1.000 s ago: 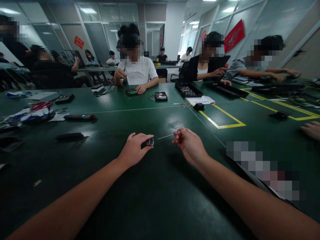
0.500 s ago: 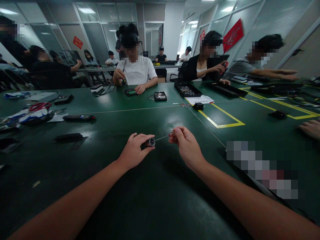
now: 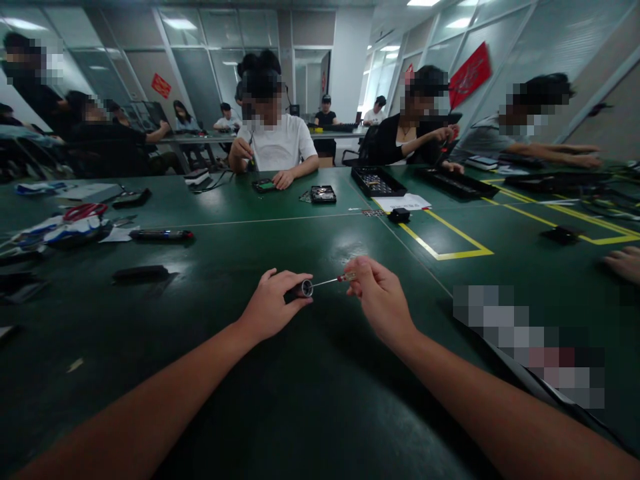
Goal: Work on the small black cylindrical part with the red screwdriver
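above the green counter (image 3: pixel 210 347), left hand (image 3: pixel 270 308) is closed around a small dark cylinder (image 3: pixel 300 289); right hand (image 3: pixel 383 298) pinches a thin red-handled screwdriver (image 3: pixel 334 279), its tip at the cylinder's metal end.

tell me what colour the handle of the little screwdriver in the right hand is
Red, see-through, on the small screwdriver pinched by the right hand; the head view shows it.

One head-worn camera looks forward and down across the green table (image 3: pixel 210 400). Both forearms enter close from six o'clock; seated co-workers lie far off toward twelve.
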Motion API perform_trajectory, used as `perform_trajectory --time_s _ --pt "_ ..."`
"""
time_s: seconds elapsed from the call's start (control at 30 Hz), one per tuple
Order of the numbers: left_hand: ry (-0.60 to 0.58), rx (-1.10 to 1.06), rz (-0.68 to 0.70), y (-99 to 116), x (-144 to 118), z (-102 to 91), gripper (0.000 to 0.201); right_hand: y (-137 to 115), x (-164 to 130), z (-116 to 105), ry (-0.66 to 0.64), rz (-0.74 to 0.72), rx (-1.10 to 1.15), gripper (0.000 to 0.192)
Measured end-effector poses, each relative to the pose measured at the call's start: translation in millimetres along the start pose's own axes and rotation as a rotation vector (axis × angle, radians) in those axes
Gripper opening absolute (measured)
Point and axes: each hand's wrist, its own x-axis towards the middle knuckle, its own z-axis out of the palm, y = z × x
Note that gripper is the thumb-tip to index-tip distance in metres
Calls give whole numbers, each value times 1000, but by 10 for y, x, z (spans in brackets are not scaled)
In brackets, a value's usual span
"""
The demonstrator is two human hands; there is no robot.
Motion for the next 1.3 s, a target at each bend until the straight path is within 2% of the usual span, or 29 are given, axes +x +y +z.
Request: perform_trajectory --time_s 0.1,0.2,0.3,0.47,0.67,0.87,0.97,1.07,1.1,1.2,1.3 --pt "-6 1 5 -8 0 2 41 0 -13 -3 28 -26 -56 32" --pt "14 4 11 -26 -3 9 40 27 -27 4 43 -67 -2 20" --pt "17 0 8 -25 -9 13 40 29 -45 10 11 -86 -27 21" --pt "-21 -4 -5 25 -14 1 41 -34 -58 9 21 -86 -168 35" --pt "-5 -6 -3 -2 -12 9 41 5 -31 1 47 -77 -76 21" --pt "-2 12 2 -17 -15 27 41 66 -35 31 18 -71 -67 24" --pt "21 32 25 5 2 -12 41 120 24 27 55 26 72 24" --pt "36 60 28 -11 27 -63 40 203 132 -23 36 283 350 26" --pt "21 67 13 -26 34 -74 39 230 166 -45 54 318 385 28" --pt "-32 78 -30 -70 40 -88 39 288 225 -92 122 302 359 26" --pt "-43 74 -30 -79 30 -86 40 295 211 -83 124 257 313 25"
